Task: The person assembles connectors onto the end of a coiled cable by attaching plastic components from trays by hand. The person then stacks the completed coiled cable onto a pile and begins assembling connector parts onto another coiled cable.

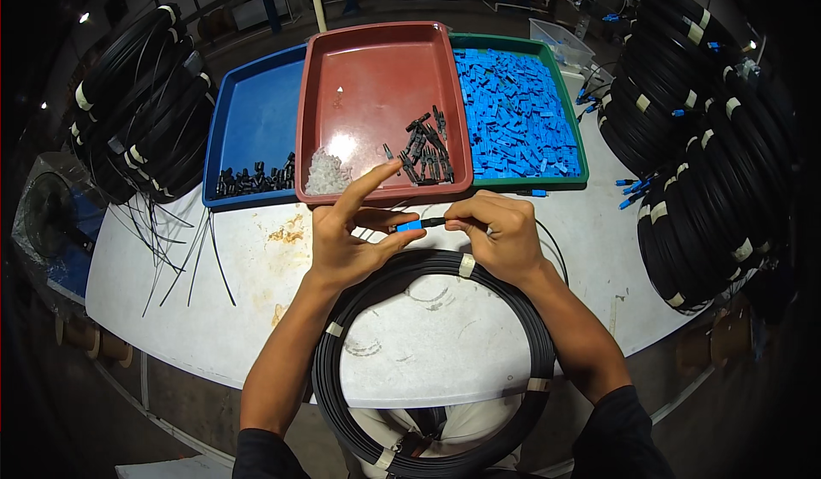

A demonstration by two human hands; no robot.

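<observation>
Between the thumb and fingers of my left hand (349,238) is a blue fibre-optic connector (410,226), its index finger raised. My right hand (498,229) pinches the black cable end (436,221) that meets the connector from the right. The cable curves behind my right hand toward a coil of black cable (327,375), bound with pale tape, which lies over the table's near edge and my lap. Just beyond my hands stands a red tray (359,77) with black connector parts (426,147) at its right and small whitish pieces (327,174) at its lower left.
A blue tray (261,111) with black caps stands at left, a green tray (575,150) full of blue housings at right. Stacked cable coils rise at left (141,111) and right (710,214). Loose cable ends (201,252) hang over the white table (214,334). One blue connector (534,192) lies below the green tray.
</observation>
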